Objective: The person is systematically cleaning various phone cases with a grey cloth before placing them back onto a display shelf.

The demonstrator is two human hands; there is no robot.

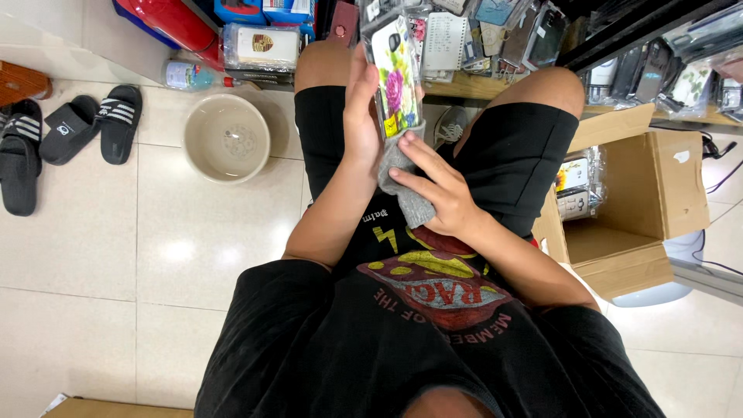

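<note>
Our black printed shirt [418,340] fills the bottom. Above our lap, our left hand [360,116] grips a flowery phone case [396,77], while our right hand [433,190] pinches a grey cloth [406,193] against it. The cardboard box [642,201] holds packaged cases [574,186]; the beige basin [227,138] on the floor looks empty.

Packaged phone cases and boxes
Clear floral-printed packet [396,77] held upright before knees; open brown cardboard box [635,209] at right holding wrapped packets [574,190]; clear-bagged cases [495,31] crowding the shelf.

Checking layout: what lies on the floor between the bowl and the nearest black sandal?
Nothing; the head view shows bare tile between the bowl and the sandal.
</note>
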